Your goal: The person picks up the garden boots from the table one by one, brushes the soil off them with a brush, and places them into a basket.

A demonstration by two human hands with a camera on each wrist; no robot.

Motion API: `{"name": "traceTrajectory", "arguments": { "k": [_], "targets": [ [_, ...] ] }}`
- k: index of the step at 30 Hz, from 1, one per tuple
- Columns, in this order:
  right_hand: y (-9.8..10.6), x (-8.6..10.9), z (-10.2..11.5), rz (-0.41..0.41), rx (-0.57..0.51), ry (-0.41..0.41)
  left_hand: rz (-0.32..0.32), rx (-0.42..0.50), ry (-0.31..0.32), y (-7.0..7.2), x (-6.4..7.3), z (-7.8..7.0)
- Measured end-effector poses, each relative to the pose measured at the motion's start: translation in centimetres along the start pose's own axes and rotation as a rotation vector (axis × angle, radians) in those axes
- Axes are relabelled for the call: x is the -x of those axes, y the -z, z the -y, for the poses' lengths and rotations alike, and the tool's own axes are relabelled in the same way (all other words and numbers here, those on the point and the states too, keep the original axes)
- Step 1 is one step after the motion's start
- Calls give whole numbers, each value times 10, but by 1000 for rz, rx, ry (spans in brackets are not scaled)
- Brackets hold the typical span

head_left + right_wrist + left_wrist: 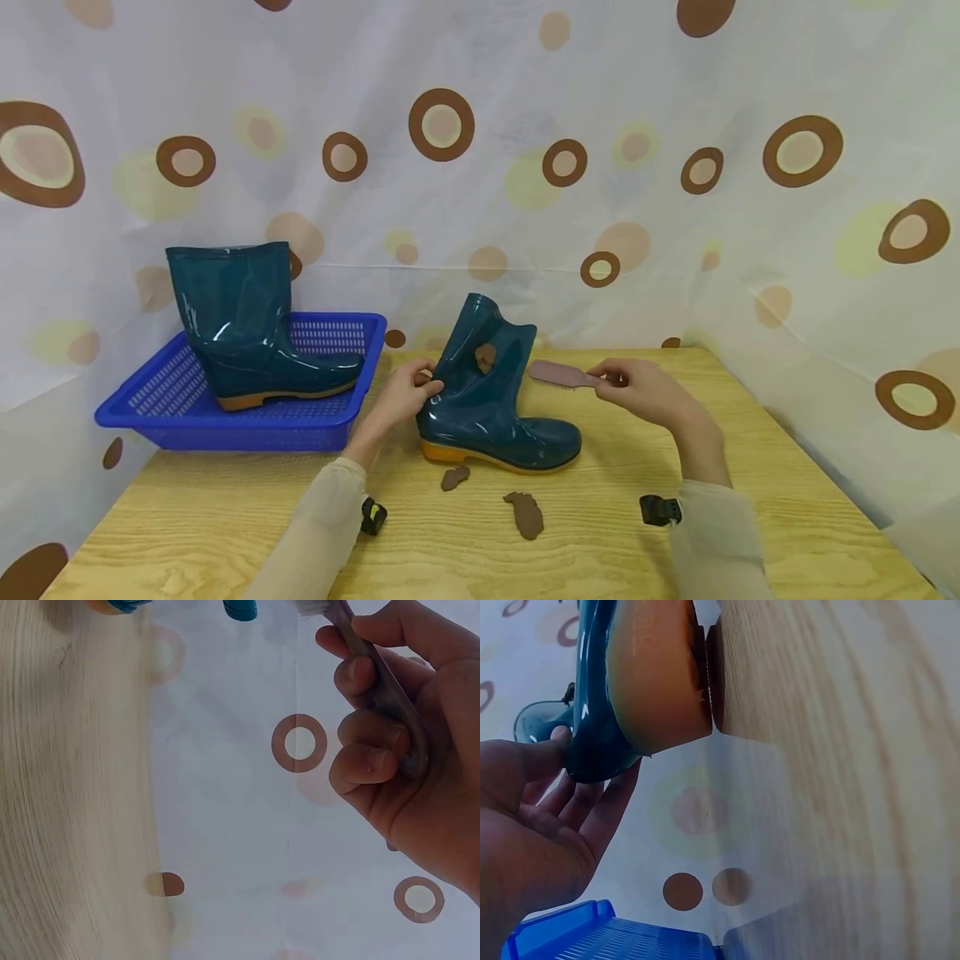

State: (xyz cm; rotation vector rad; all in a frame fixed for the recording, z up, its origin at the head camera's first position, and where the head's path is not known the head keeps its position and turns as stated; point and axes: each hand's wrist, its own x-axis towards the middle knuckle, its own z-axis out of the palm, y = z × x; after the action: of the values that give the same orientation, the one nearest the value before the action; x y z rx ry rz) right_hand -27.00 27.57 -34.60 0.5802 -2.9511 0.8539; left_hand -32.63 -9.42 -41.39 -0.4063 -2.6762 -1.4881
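Note:
A dark teal rubber boot [487,408] with an orange sole stands on the wooden table, toe to the right. A brown mud-like patch [485,358] sticks to its shaft. My left hand [407,390] grips the back of the boot above the heel, thumb on the near side. In the left wrist view, its fingers reach behind the boot beside the orange heel [660,682]. My right hand [645,390] holds a mauve brush [561,374] by its handle, right of the shaft. Pale bristles [311,607] show at the top of the right wrist view.
On the left, a blue plastic basket [251,437] holds a second teal boot [240,325], upright. Two brown mud-like pieces lie on the table [637,533], a small one [454,477] by the heel and a larger one [527,515] nearer me. A dotted sheet hangs behind.

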Motion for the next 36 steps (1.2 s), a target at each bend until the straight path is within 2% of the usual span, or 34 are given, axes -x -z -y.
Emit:
{"name": "traceTrajectory", "arguments": {
  "k": [12,20,36],
  "targets": [
    [-9,-9,5,-105,29,42,13,18,9,3,-1,0],
    [-14,-13,14,-166,49,39,12,76,3,6,-1,0],
    [-21,-21,23,-235,75,54,32,50,-44,8,-2,2]
  ]
}}
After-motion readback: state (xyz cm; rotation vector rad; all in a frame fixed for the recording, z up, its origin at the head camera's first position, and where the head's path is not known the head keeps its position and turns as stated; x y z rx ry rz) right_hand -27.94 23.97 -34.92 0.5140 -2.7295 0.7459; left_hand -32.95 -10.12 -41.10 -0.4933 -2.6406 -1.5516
